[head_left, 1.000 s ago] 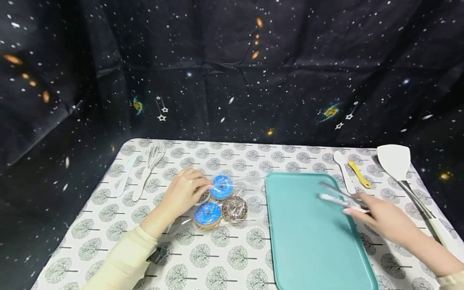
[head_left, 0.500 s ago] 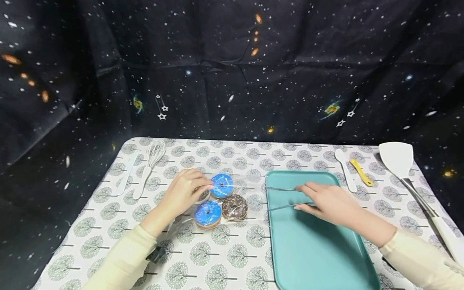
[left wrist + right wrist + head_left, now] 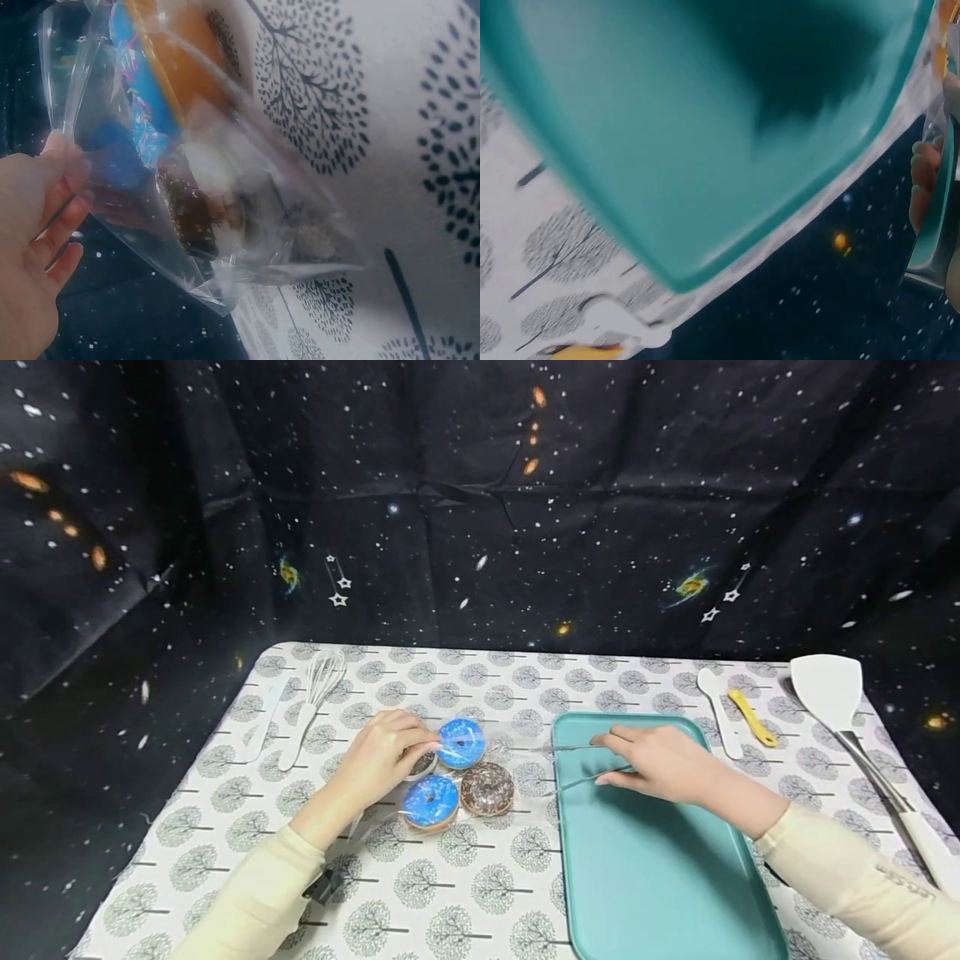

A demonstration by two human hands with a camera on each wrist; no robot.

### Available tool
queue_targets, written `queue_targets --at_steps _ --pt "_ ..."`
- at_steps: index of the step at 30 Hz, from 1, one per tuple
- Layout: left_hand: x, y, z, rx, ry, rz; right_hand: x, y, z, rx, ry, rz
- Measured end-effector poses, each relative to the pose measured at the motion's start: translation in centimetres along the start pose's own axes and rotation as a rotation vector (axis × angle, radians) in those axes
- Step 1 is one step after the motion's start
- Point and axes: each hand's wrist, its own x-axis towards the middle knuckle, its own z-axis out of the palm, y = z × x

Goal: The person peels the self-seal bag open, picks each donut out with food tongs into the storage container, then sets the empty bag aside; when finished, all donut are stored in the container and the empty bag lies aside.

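Observation:
My left hand (image 3: 378, 756) pinches the edge of a clear plastic bag (image 3: 225, 289) between thumb and fingers. Inside the bag lie two blue-iced donuts (image 3: 461, 743), a chocolate donut (image 3: 487, 789) with sprinkles and another dark one (image 3: 424, 765), mostly hidden behind my left fingers. Over the teal tray, my right hand (image 3: 660, 764) grips metal tongs (image 3: 576, 747) with their arms spread. The tongs' tips point left, past the tray's left rim, right at the bag's open end. In the right wrist view the tongs' bent end (image 3: 934, 262) shows at the right edge.
The teal tray (image 3: 667, 885) lies right of the bag. A whisk (image 3: 311, 710) and a pale flat tool (image 3: 266, 718) lie at left. Behind the tray's right side are a white spoon (image 3: 720, 714), a yellow-handled tool (image 3: 752, 718) and a white spatula (image 3: 828, 693).
My right hand has swung left across the tray with the tongs, bringing their tips from the tray's right side to the bag's opening. My left hand has stayed put.

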Motion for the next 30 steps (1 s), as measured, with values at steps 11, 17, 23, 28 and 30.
queue_targets --at_steps 11,17,23,28,30 --pt "-0.1 0.1 0.4 -0.033 0.012 -0.019 -0.8 1.1 0.3 0.023 -0.024 0.039" --pt "0.1 0.0 0.5 -0.028 -0.015 -0.043 1.0 -1.2 1.1 0.101 -0.092 0.04" --pt "0.2 0.0 0.5 -0.023 -0.043 -0.048 2.4 -2.7 1.8 0.154 -0.121 0.053" --pt "0.1 0.0 0.6 -0.027 -0.046 -0.062 2.6 -2.7 1.7 0.216 -0.191 0.069" --pt "0.2 -0.1 0.6 -0.03 -0.041 -0.063 2.4 -2.7 1.6 0.239 -0.213 0.082"
